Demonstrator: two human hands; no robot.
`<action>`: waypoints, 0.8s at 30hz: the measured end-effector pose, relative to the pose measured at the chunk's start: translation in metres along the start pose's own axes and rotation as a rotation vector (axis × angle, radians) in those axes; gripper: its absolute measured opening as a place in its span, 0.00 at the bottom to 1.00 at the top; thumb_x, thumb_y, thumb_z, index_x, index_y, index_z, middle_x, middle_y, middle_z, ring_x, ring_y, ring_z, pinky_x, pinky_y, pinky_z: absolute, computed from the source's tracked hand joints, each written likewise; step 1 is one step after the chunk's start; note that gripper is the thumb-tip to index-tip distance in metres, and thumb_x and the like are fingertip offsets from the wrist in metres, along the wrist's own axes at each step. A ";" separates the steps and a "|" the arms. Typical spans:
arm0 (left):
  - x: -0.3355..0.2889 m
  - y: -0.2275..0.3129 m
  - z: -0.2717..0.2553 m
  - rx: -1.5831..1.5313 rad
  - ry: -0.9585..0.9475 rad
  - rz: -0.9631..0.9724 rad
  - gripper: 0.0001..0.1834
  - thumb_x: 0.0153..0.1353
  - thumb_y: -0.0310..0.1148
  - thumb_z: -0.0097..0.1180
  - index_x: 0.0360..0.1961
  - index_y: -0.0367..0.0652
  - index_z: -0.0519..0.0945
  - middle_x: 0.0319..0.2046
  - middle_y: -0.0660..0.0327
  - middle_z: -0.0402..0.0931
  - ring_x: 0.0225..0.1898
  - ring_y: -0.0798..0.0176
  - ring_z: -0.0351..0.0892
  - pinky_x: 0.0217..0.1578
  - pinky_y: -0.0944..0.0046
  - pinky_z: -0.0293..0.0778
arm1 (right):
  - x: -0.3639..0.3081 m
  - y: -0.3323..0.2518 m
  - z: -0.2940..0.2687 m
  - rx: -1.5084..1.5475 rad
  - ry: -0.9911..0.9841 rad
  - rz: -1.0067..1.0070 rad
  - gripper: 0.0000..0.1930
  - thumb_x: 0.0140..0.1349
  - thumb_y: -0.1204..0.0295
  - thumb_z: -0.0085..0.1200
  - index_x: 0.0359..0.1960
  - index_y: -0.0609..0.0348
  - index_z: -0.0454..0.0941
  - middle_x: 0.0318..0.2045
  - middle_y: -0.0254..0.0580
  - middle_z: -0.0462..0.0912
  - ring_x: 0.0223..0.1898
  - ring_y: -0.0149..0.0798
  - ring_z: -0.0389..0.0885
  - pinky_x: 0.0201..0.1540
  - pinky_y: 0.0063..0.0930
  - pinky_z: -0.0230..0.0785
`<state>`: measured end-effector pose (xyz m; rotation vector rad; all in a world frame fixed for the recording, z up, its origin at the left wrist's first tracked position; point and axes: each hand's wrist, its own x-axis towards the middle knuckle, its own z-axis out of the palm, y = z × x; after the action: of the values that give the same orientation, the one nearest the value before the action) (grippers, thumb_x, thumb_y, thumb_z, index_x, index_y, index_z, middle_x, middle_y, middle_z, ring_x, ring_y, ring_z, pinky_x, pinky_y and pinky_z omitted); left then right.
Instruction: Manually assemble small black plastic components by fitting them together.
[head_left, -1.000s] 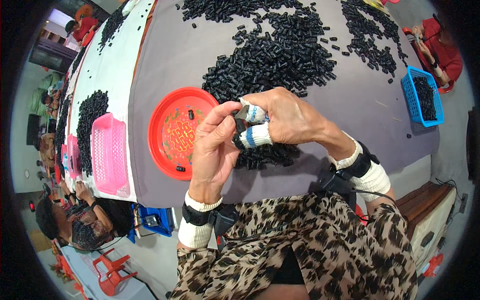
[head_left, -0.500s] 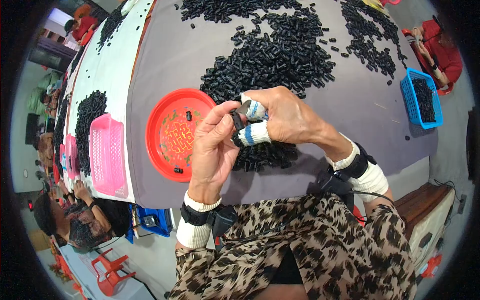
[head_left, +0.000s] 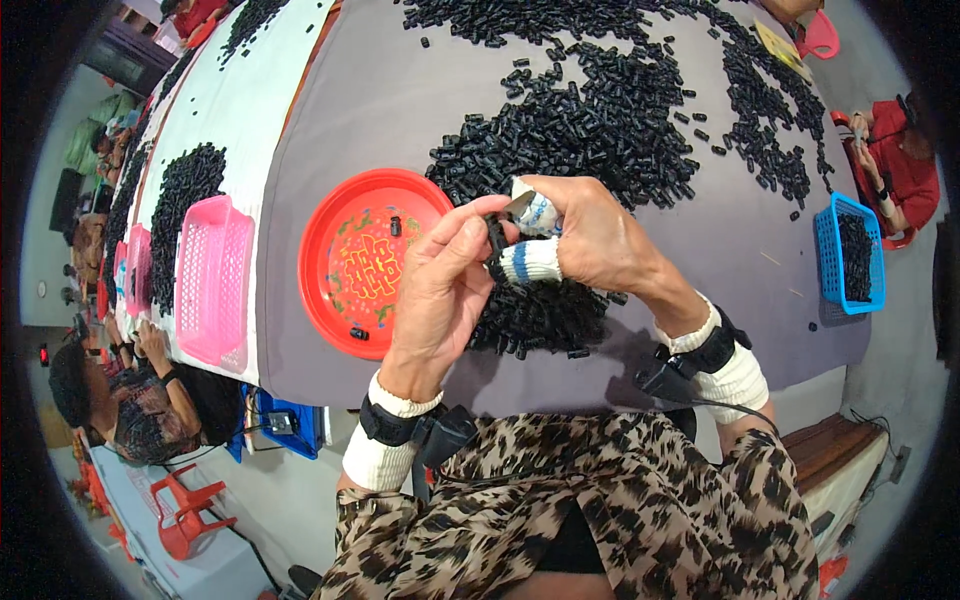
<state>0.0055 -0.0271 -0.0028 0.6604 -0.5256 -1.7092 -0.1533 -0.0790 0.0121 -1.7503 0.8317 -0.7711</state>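
Between the thumb and fingers of my left hand (head_left: pixel 435 310) is a small black cylindrical part (head_left: pixel 496 236). My right hand (head_left: pixel 612 240), with white and blue knit covers on thumb and fingers, grips a small knife (head_left: pixel 520 204). Its short metal blade lies close to the upper end of the part; whether it touches I cannot tell. Most of the handle is hidden in the fingers. Beneath and beyond both hands spreads a heap of similar black parts (head_left: pixel 570 140). To the left, a red round tray (head_left: pixel 325 225) holds two loose black pieces.
A blue basket (head_left: pixel 828 262) with black parts stands at the right table edge. Pink baskets (head_left: pixel 205 290) and another black heap (head_left: pixel 185 190) sit on the white-covered table at left. Co-workers are seated at left and right. A red plastic chair (head_left: pixel 185 515) is at lower left.
The camera view has shifted, so the tray, heaps and hands appear farther right. The black part stands slightly more upright in my left fingers. Both hands keep their grip.
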 end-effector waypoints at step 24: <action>-0.004 0.004 -0.003 0.069 -0.071 0.043 0.13 0.59 0.27 0.50 0.45 0.35 0.73 0.38 0.60 0.75 0.39 0.69 0.74 0.41 0.69 0.71 | 0.005 -0.002 0.000 -0.108 -0.146 -0.030 0.19 0.44 0.58 0.62 0.26 0.63 0.72 0.18 0.42 0.74 0.20 0.37 0.72 0.25 0.31 0.64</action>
<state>0.0116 -0.0245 -0.0018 0.6348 -0.6475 -1.6847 -0.1507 -0.0827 0.0146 -1.8945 0.7623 -0.6190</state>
